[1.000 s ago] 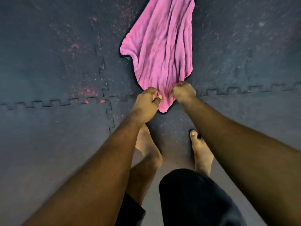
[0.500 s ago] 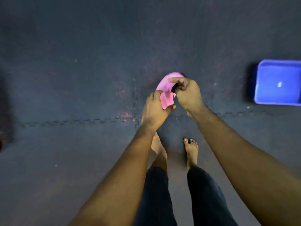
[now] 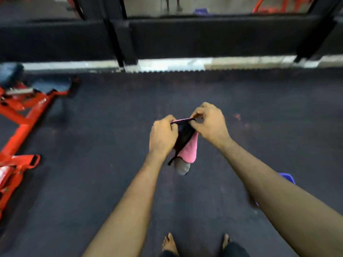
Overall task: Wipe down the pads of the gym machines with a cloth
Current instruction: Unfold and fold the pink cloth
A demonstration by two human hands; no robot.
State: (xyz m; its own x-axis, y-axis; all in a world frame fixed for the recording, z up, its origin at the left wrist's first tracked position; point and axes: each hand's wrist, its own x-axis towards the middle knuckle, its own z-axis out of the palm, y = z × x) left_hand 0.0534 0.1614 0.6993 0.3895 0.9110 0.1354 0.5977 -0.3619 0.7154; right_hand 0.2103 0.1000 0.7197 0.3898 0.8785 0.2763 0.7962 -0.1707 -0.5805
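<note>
now your left hand [image 3: 163, 138] and right hand [image 3: 210, 125] both pinch the pink cloth [image 3: 188, 152] taut above the floor [image 3: 104, 138].

a gym: dark interlocking rubber floor mats [image 3: 92, 182], a red steel machine frame [image 3: 24, 115] at left, black padding [image 3: 204, 38] along the far wall.

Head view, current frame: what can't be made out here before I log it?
The pink cloth: bunched between the left hand and right hand; its inner fold is lost in dark shadow.
The blue container: only a corner shows past the right forearm; contents unseen.
The red gym machine: cut off by the left edge; its pad is motion-blurred, so clean or dirty is unreadable.
</note>
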